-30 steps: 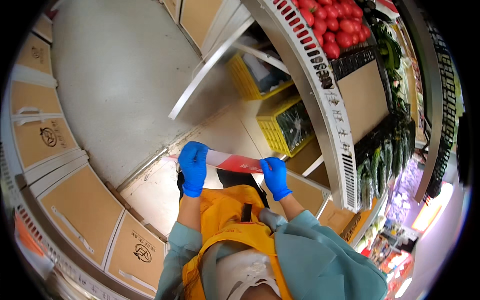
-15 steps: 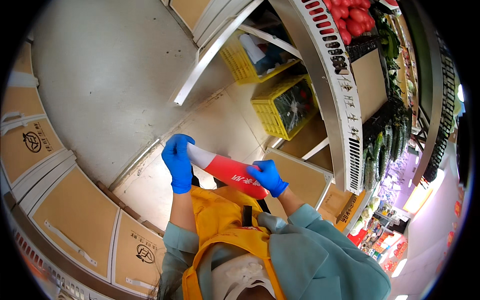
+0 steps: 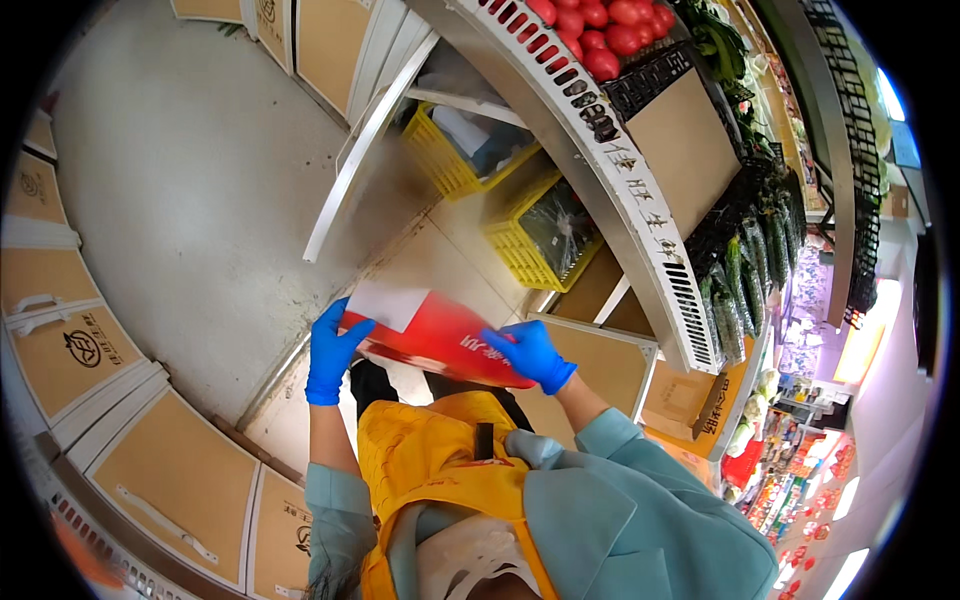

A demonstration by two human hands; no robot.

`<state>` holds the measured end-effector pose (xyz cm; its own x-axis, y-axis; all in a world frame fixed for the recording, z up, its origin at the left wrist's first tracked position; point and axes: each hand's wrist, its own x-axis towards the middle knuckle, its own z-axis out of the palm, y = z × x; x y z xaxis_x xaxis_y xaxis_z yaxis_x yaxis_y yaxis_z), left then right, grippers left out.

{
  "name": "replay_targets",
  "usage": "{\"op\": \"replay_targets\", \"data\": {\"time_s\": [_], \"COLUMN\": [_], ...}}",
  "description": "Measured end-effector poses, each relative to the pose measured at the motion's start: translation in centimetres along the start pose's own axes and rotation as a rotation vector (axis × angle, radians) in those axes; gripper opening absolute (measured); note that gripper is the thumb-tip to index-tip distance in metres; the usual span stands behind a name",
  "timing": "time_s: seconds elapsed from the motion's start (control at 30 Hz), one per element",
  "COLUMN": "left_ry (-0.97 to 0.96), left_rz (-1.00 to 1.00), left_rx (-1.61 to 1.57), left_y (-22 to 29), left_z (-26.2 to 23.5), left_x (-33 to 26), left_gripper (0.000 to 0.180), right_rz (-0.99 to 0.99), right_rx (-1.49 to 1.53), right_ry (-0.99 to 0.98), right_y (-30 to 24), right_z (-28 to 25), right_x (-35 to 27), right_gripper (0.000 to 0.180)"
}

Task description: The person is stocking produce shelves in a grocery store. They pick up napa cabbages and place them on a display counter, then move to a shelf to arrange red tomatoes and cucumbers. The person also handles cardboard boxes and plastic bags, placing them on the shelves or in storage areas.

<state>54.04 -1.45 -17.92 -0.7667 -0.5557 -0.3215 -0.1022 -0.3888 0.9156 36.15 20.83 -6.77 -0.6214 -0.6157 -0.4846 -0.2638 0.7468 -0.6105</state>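
Note:
In front of my yellow apron [image 3: 420,440], a glossy red-and-white printed sheet [image 3: 430,345] stretches between both hands. My left hand [image 3: 335,350], in a blue glove, is closed on its white end, with the thumb over the face. At the red end, my blue-gloved right hand [image 3: 535,355] grips the edge. A little motion blurs the sheet, and its underside is hidden.
Ahead and to the right stands a metal display stand [image 3: 590,130] with tomatoes [image 3: 620,40] and wrapped cucumbers [image 3: 740,290]. Yellow crates [image 3: 530,235] sit beneath it. Tan cabinet doors [image 3: 175,480] line the left, and a white metal leg [image 3: 350,170] juts toward the floor.
The sheet has tilted and flattened, so more of its face shows. My left hand has moved slightly lower and its thumb now lies over the sheet. The whole view has shifted.

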Motion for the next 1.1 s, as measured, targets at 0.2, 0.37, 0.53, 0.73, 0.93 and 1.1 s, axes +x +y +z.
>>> {"op": "replay_targets", "data": {"time_s": [0.2, 0.37, 0.53, 0.73, 0.93, 1.1], "left_ry": [-0.185, -0.092, 0.058, 0.264, 0.286, 0.272], "left_rz": [-0.246, -0.306, -0.144, 0.017, 0.109, 0.26], "left_rx": [0.153, 0.159, 0.331, 0.691, 0.769, 0.887], "left_y": [0.3, 2.2, 4.1, 2.0, -2.1, -8.1], "left_z": [0.5, 2.9, 5.4, 4.1, 3.0, 3.2], "left_x": [-0.5, -1.8, -3.1, -4.1, -2.3, 2.2], "left_gripper": [0.035, 0.028, 0.024, 0.023, 0.024, 0.02], "right_rz": [0.016, -0.04, -0.065, -0.113, -0.028, -0.031], "right_rx": [0.097, 0.013, 0.032, -0.172, -0.093, -0.142], "right_ry": [0.174, 0.285, 0.396, 0.366, 0.077, 0.105], "right_y": [1.3, 1.7, 2.0, 5.0, 11.1, 18.7], "right_z": [-4.9, -7.4, -8.6, -5.8, -2.7, -2.3], "right_x": [-1.7, -3.5, -4.5, -3.8, 1.8, 13.4], "right_gripper": [0.045, 0.039, 0.031, 0.041, 0.039, 0.038]}}
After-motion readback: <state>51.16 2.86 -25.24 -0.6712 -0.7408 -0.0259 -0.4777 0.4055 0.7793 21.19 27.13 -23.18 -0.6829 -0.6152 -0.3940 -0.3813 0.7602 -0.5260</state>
